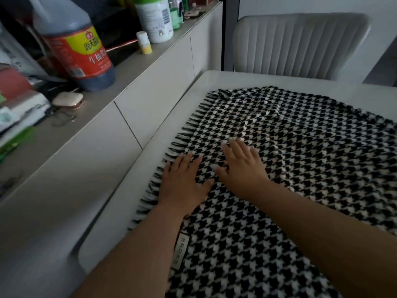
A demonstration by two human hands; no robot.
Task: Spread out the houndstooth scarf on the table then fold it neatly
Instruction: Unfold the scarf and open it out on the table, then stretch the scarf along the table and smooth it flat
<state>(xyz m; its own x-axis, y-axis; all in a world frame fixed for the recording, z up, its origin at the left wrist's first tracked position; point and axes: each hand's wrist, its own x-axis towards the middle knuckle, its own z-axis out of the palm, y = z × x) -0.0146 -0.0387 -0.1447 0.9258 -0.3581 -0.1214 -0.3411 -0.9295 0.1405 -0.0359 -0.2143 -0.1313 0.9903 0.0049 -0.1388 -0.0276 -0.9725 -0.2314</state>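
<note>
The black-and-white houndstooth scarf lies spread over the white table, its fringed end running along the table's left edge. A few creases rise near its middle. My left hand presses flat on the cloth close to the fringe, fingers straight. My right hand rests flat just to its right, fingers spread on the fabric. A white sewn-in label shows beside my left forearm.
A pale counter runs along the table's left side, holding a large soy sauce bottle, a white tub, a small vial and a compact case. A cream ribbed chair stands behind the table.
</note>
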